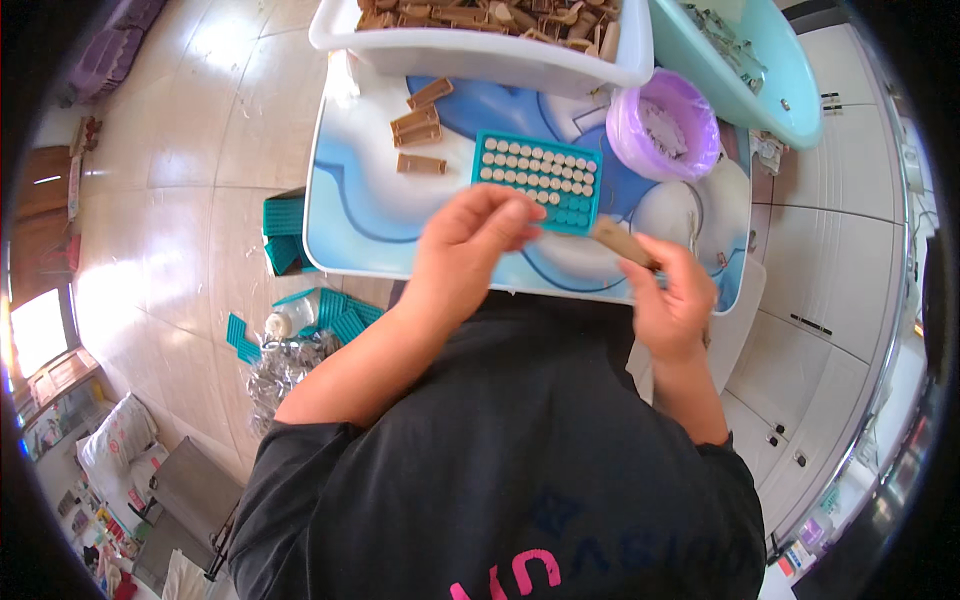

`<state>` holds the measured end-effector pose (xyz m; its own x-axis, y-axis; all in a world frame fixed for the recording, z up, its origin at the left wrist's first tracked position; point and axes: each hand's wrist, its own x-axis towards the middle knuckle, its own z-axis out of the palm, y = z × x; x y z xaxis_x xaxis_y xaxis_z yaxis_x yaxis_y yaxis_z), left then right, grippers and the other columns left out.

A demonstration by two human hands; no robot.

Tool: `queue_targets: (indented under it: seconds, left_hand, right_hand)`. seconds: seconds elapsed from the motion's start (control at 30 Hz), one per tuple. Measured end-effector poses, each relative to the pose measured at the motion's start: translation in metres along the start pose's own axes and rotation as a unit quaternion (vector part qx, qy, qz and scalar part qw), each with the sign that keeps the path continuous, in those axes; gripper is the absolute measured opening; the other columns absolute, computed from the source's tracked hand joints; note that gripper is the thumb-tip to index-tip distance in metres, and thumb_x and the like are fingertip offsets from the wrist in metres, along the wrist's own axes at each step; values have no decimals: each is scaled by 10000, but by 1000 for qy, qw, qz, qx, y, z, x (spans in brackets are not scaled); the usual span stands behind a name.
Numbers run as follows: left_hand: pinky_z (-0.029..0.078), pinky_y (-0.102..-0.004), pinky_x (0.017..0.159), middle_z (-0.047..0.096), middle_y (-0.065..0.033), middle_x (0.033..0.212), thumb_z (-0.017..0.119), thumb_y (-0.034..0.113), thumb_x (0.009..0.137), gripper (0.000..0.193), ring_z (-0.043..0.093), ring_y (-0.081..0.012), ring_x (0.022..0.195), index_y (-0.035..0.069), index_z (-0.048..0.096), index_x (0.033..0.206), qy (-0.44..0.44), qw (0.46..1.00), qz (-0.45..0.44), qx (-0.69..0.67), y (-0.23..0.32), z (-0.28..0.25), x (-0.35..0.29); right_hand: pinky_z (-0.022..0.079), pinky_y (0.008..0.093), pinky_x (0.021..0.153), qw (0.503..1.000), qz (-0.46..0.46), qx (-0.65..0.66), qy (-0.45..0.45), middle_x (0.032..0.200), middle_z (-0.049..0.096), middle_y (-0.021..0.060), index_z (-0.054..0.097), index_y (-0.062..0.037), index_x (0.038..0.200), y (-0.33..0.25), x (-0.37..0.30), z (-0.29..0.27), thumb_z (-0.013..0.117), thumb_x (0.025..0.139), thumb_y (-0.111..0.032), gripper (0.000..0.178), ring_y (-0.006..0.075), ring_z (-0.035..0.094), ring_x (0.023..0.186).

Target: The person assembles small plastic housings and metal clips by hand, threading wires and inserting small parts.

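Gripped between thumb and fingers of the right hand (678,292): an elongated brown plastic piece (624,244), just beside the lower right corner of a teal rectangular tray (574,217).
Left hand (478,226), fingertips drawn together, is at the tray's lower edge; whether it pinches anything cannot be told. Small round cream discs (538,165) fill most of the tray.

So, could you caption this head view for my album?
Left hand by a teal tray of small pale discs, right hand holding a brown piece over a blue-and-white tabletop.
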<state>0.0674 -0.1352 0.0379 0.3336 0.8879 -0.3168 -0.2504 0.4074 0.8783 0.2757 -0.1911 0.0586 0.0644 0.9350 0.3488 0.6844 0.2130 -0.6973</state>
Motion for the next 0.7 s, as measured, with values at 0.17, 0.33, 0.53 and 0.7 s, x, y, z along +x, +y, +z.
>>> queue_targets:
  seconds: [0.17, 0.33, 0.53, 0.7]
  left_hand:
    - [475, -251, 716, 610, -35, 874, 582, 98, 888, 123, 567, -109, 802, 24, 620, 979, 153, 936, 237, 208, 69, -22, 27]
    - [472, -275, 685, 621, -61, 856, 609, 135, 839, 140, 579, -151, 754, 87, 654, 962, 169, 762, 430, 453, 130, -42, 110]
    - [387, -380, 971, 556, -165, 1176, 670, 212, 750, 442, 498, -310, 1116, 79, 572, 1159, 39, 716, 337, 610, 169, 4, 185]
    - [389, -390, 968, 554, -142, 1181, 668, 240, 752, 483, 482, -324, 1135, 49, 545, 1179, -11, 596, 372, 712, 160, 28, 202]
  right_hand:
    - [445, 225, 654, 952, 136, 46, 269, 834, 604, 48, 567, -3, 1010, 84, -41, -82, 624, 850, -70, 182, 93, 536, 715]
    - [438, 251, 628, 897, 318, -129, 277, 784, 583, 30, 589, -32, 943, 227, -149, -168, 635, 834, -119, 147, 104, 508, 667]
    - [468, 303, 639, 825, 501, -262, -11, 758, 615, 80, 609, -21, 914, 275, -267, -166, 670, 790, -158, 194, 167, 582, 695]
    - [489, 321, 705, 826, 501, -257, -5, 850, 650, 106, 614, -22, 1027, 248, -254, -149, 671, 795, -163, 278, 206, 620, 776]
